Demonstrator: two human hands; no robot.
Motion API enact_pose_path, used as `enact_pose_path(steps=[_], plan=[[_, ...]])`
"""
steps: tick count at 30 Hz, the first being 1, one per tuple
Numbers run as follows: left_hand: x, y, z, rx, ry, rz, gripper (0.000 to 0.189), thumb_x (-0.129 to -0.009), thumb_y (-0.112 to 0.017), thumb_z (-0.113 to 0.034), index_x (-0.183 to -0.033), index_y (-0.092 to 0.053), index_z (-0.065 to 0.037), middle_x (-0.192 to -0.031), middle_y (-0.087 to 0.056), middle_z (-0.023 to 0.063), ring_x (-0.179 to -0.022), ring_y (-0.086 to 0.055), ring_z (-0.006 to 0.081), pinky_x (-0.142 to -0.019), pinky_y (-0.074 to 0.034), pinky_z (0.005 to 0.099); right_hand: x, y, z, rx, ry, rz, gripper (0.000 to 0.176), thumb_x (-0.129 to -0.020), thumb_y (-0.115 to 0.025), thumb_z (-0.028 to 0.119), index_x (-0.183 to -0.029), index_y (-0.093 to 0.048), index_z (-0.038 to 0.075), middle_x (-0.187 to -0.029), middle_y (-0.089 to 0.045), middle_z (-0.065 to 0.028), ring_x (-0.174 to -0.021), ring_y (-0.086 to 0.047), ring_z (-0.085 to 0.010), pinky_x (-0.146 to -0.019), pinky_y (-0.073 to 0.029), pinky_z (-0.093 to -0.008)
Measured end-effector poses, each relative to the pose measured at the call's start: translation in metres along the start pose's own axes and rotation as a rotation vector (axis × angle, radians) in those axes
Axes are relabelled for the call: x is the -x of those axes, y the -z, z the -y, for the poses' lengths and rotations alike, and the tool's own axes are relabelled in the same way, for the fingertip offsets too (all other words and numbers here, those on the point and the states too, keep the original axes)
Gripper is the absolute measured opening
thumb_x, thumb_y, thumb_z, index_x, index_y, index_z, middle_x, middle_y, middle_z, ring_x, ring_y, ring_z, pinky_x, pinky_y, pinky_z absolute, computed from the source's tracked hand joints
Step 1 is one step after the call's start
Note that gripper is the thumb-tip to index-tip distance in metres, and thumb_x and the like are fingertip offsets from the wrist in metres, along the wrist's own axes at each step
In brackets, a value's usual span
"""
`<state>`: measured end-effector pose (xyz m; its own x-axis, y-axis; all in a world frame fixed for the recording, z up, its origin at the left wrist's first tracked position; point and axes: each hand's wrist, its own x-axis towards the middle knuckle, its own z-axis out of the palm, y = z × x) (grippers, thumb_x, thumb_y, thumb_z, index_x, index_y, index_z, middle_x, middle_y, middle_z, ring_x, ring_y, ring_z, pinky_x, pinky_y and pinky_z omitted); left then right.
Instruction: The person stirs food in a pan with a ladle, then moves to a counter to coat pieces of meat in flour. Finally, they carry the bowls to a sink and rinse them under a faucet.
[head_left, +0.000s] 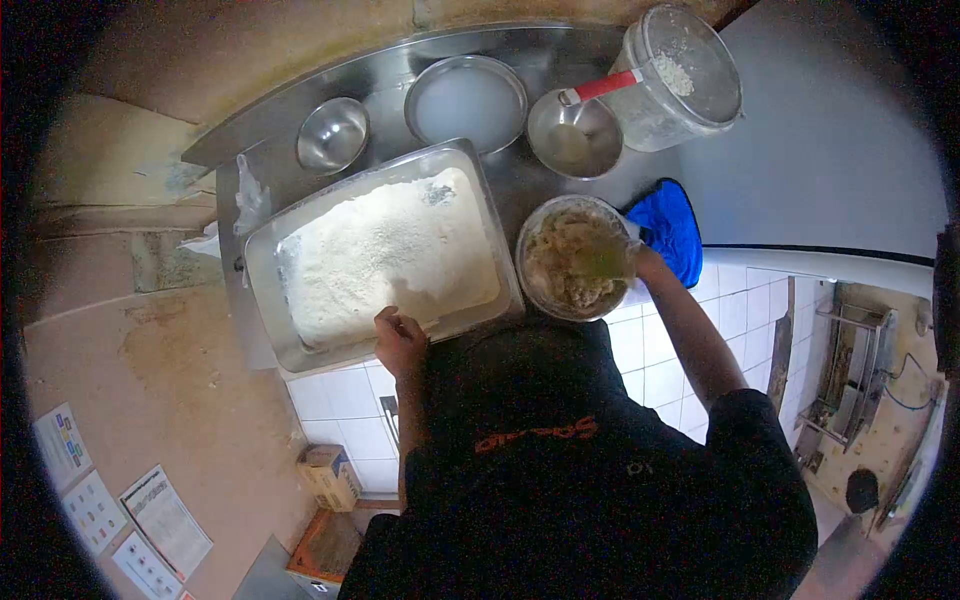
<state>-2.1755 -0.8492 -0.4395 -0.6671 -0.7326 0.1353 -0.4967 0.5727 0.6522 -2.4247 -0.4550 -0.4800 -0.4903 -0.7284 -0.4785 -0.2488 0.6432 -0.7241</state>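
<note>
A deep metal tray (262, 290) on the counter holds a thick bed of white flour (390, 240). My left hand (400, 340) is at the tray's near rim, fingers loosely curled in, with nothing visible in them. Right of the tray stands a round bowl (528, 285) filled with pale, lumpy, coated pieces (570, 262). My right hand (645, 264) reaches over this bowl's right side. A blurred greenish patch (604, 260) lies at its fingertips, and what the fingers grip is smeared and cannot be made out.
Along the back are a small steel bowl (333, 136), a wide round pan (466, 100) and another steel bowl (572, 148). A clear bucket (655, 110) has a red-handled tool (605, 85) across it. A blue cloth (668, 230) lies right of the food bowl; crumpled plastic (250, 197) lies left.
</note>
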Motion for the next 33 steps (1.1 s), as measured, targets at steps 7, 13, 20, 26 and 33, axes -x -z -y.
enact_pose_path(steps=[7, 13, 20, 26, 33], plan=[[-0.001, 0.001, 0.0, -0.011, 0.03, 0.045, 0.018, -0.084, -0.057, -0.011, -0.101, -0.052, -0.012, -0.064, -0.06, 0.0064, -0.051, -0.059, 0.0226, -0.05, -0.047, 0.0375, -0.041, -0.067, 0.024, 0.444, 0.03, -0.215, 0.049, -0.095, -0.048, 0.026, -0.138, -0.036, 0.006, -0.126, -0.052, -0.012, -0.11, -0.054, -0.0213, -0.092, -0.048, -0.0372], [0.0, -0.005, 0.005, 0.012, 0.045, 0.018, 0.017, -0.085, -0.057, -0.013, -0.102, -0.052, -0.013, -0.063, -0.06, 0.0061, -0.052, -0.06, 0.0219, -0.05, -0.048, 0.0358, -0.057, -0.115, -0.026, 0.242, 0.004, -0.486, 0.048, -0.095, -0.048, 0.025, -0.137, -0.036, 0.005, -0.123, -0.055, -0.0119, -0.106, -0.056, -0.021, -0.09, -0.049, -0.0366], [0.0, 0.002, 0.0, 0.011, 0.057, 0.055, 0.02, -0.086, -0.057, -0.014, -0.104, -0.051, -0.012, -0.063, -0.06, 0.0066, -0.053, -0.062, 0.0217, -0.051, -0.049, 0.0354, -0.069, -0.079, -0.055, -1.14, 0.15, -0.232, 0.046, -0.096, -0.047, 0.024, -0.136, -0.037, 0.003, -0.119, -0.058, -0.0117, -0.101, -0.06, -0.0208, -0.087, -0.051, -0.0359], [-0.001, 0.0, 0.002, 0.002, 0.014, 0.044, 0.021, -0.086, -0.057, -0.013, -0.105, -0.051, -0.011, -0.064, -0.061, 0.0071, -0.054, -0.062, 0.023, -0.052, -0.049, 0.0361, -0.024, -0.012, -0.01, -0.259, 0.024, -0.038, 0.046, -0.096, -0.047, 0.023, -0.136, -0.037, 0.003, -0.12, -0.057, -0.0123, -0.103, -0.059, -0.0208, -0.088, -0.051, -0.0364], [-0.002, 0.002, 0.001, -0.067, 0.05, 0.078, 0.021, -0.085, -0.057, -0.011, -0.105, -0.051, -0.012, -0.066, -0.062, 0.0077, -0.057, -0.063, 0.0244, -0.054, -0.05, 0.0371, -0.043, -0.088, -0.019, 0.189, -0.002, -0.287, 0.045, -0.096, -0.047, 0.022, -0.136, -0.037, 0.003, -0.122, -0.056, -0.0129, -0.106, -0.057, -0.0209, -0.09, -0.05, -0.0371]])
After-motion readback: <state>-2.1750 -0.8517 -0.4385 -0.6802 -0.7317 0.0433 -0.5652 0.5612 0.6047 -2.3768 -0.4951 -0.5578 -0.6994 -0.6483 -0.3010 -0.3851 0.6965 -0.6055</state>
